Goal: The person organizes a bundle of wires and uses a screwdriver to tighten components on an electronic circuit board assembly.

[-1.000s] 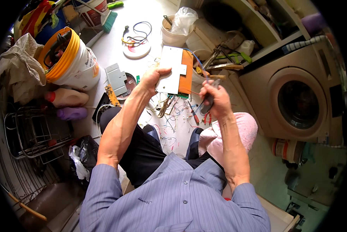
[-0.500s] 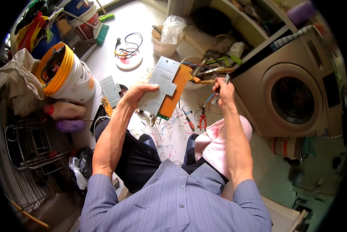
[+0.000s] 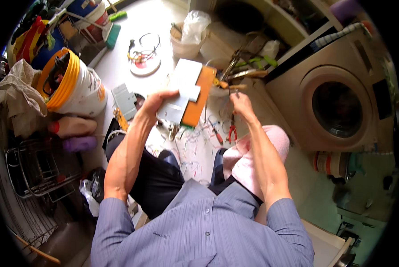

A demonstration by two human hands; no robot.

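Note:
My left hand (image 3: 157, 103) grips a flat module (image 3: 186, 91) with a grey metal face and an orange board edge, held up over the floor with wires hanging below it. My right hand (image 3: 240, 101) is closed on a thin tool (image 3: 228, 84) with a yellow-orange grip, its tip at the module's right edge. Under the hands lies a white sheet (image 3: 195, 151) strewn with coloured wire bits, a small screwdriver (image 3: 216, 133) and red-handled pliers (image 3: 232, 132).
A washing machine (image 3: 337, 102) stands at the right. At the left are a white bucket with a yellow rim (image 3: 72, 86), bottles and a wire rack (image 3: 35, 169). A pink towel (image 3: 253, 155) lies over my right knee. A round dish with cables (image 3: 144, 58) and a tub with a plastic bag (image 3: 188, 38) sit farther off.
The view has tilted and the module now sits higher. My right hand has risen from the floor tools to the module's right edge with the thin tool.

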